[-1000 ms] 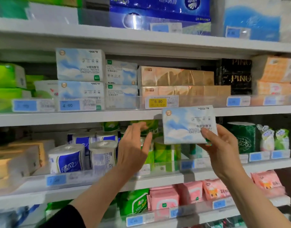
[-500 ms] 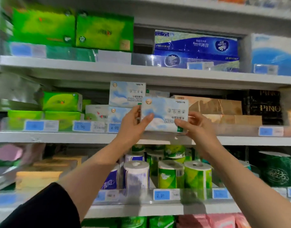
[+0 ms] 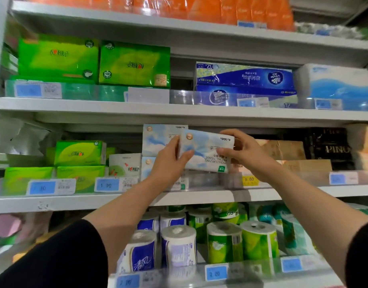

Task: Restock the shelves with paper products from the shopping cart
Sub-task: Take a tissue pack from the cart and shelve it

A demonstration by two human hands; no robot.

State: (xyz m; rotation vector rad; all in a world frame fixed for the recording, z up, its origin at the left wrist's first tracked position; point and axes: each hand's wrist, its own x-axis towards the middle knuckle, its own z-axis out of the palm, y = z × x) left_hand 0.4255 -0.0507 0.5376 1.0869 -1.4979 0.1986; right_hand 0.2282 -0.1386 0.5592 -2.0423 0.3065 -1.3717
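Note:
A pale blue cloud-print facial tissue pack (image 3: 206, 149) is held up at the middle shelf (image 3: 199, 196), slightly tilted, in front of a gap in the row. My left hand (image 3: 170, 163) grips its left end, thumb across the front. My right hand (image 3: 245, 152) pinches its right end. Just behind and to the left stand matching cloud-print packs (image 3: 158, 138), stacked two high. The shopping cart is out of view.
Green tissue packs (image 3: 79, 154) fill the shelf's left, tan packs (image 3: 287, 150) and black packs (image 3: 328, 148) its right. Large green (image 3: 95, 61) and blue packs (image 3: 245, 77) sit on the shelf above. Toilet rolls (image 3: 179, 244) stand on the shelf below.
I have lifted the tissue pack from in front of the lower shelf up to the middle shelf. My left hand took hold of its left end.

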